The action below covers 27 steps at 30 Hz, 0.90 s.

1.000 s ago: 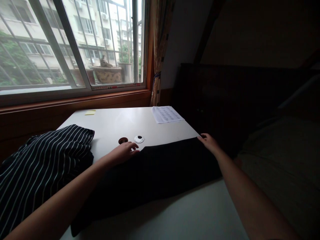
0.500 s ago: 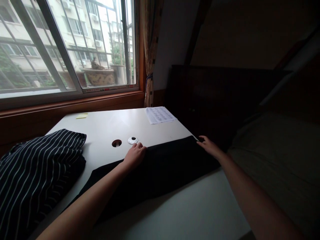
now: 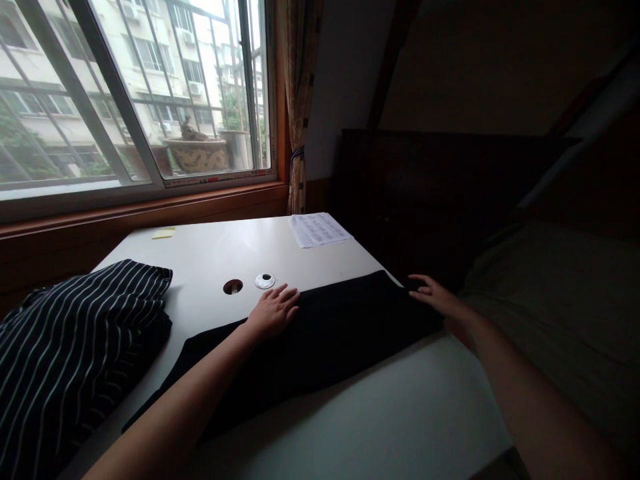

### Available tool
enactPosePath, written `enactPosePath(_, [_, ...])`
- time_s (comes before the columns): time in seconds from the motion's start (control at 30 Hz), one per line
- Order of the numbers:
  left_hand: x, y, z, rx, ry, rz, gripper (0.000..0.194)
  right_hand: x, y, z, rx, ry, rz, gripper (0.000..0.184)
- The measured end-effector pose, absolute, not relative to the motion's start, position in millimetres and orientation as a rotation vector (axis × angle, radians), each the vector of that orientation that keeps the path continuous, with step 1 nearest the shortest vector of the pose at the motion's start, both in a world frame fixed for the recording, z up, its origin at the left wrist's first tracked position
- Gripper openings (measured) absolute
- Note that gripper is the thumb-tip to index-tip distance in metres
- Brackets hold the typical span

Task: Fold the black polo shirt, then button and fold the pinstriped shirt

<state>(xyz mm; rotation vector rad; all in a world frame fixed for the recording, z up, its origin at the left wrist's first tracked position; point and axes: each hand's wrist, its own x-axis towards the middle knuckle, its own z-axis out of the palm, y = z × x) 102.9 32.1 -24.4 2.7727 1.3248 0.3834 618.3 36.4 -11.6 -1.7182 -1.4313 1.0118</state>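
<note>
The room is dim, and grey light comes in through the big window [image 3: 150, 80] at the upper left of the frame. Under it is a white table [image 3: 400, 400], with a few sheets of paper [image 3: 320, 230] near its far right corner and a small yellow note [image 3: 163, 233] near the far left one. The dark cloth [image 3: 320, 347] lies long and flat across the lower middle of the frame, going up a bit to the right. A stripy cloth [image 3: 90, 320] sits in a loose heap at the lower left.

My left hand [image 3: 274, 310] is flat on the dark cloth by its far edge, palm down, fingers a little spread. A round white ring [image 3: 265, 281] is just past my fingertips. My right hand [image 3: 435, 295] is by the right end of the cloth, fingers apart and pinching nothing that I can see. I can't tell if it touches the cloth.

I think the dark cloth is soft and floppy, not heavy, and it won't break. It might slide on the smooth table or crumple if I pull just one spot. The best places to hold it look like the two corners at its right end, with my other hand flat on the middle.
</note>
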Motion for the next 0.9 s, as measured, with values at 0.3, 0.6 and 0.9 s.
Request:
enactPosePath(0.3, [103, 36, -24, 2.795, 1.256, 0.266, 0.054, 626, 6, -15, -1.784, -1.246, 1.318, 0.088])
enactPosePath(0.6, [109, 34, -11, 2.818, 1.256, 0.171, 0.054, 637, -13, -7, -1.776, -1.416, 1.301, 0.067])
enactPosePath(0.9, [159, -19, -13, 2.867, 0.844, 0.280, 0.060, 617, 39, -14, -1.996, -1.569, 0.790, 0.043])
